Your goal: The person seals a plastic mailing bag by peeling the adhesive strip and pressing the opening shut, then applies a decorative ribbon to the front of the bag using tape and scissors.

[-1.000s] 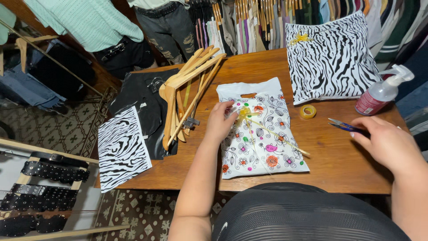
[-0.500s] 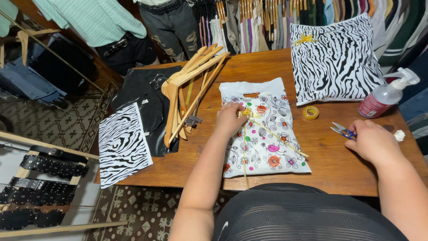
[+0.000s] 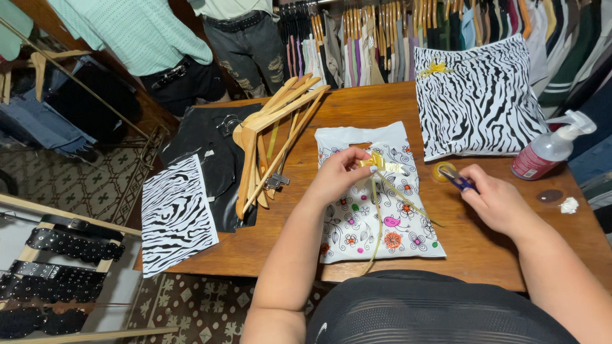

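Lying flat near the front edge of the desk (image 3: 395, 105), the floral bag (image 3: 376, 220) is the thing both hands work around. The left hand (image 3: 338, 175) rests on the bag's upper part, its fingers pinched shut on a yellow bow (image 3: 376, 162) whose ribbon tails (image 3: 377, 216) trail down across the bag and over its lower edge. The right hand (image 3: 500, 204) sits just right of the bag, above the desk, closed around small scissors (image 3: 456, 178) with blue handles, the blades pointing left toward the bow. A tape roll (image 3: 444, 171) lies just right of the bag, partly behind the scissors. Behind and to the right of the bag leans a zebra bag (image 3: 478, 102) with its own yellow bow, and further right stands a spray bottle (image 3: 551, 148). Left of the bag lies a heap of wooden hangers (image 3: 271, 143) on a black bag (image 3: 207, 150), and a second zebra sheet (image 3: 175, 213) hangs over the desk's left corner. Far right of the bag, near the desk edge, are a dark disc (image 3: 549, 195) and a white scrap (image 3: 568, 205).
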